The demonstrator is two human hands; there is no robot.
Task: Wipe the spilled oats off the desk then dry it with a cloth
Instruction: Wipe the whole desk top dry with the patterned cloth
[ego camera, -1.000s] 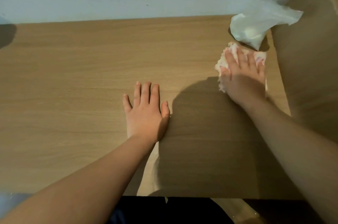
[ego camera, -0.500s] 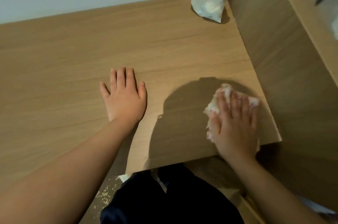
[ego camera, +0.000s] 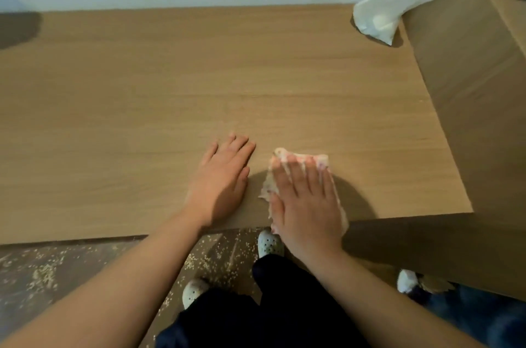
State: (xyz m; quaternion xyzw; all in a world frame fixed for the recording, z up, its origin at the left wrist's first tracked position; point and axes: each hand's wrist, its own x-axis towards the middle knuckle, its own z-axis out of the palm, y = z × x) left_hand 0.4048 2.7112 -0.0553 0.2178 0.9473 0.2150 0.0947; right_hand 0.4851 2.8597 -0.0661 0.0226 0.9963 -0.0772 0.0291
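Observation:
My right hand (ego camera: 306, 199) lies flat on a crumpled white cloth (ego camera: 293, 156), pressing it onto the wooden desk (ego camera: 170, 91) at its front edge. The cloth shows beyond my fingertips and at the thumb side. My left hand (ego camera: 222, 179) rests palm down on the desk just left of the cloth, fingers together, holding nothing. No oats show on the desk top. Spilled oats (ego camera: 42, 273) lie scattered on the dark floor below the front edge.
A white plastic bag (ego camera: 390, 6) with something pale inside sits at the desk's back right corner. A wooden side panel (ego camera: 469, 91) rises along the desk's right edge. A white wall runs behind. My shoes (ego camera: 269, 243) stand on the floor among the oats.
My right hand has dragged the cloth from the back right corner to the front edge, then left toward my left hand. My left hand has stayed flat on the desk.

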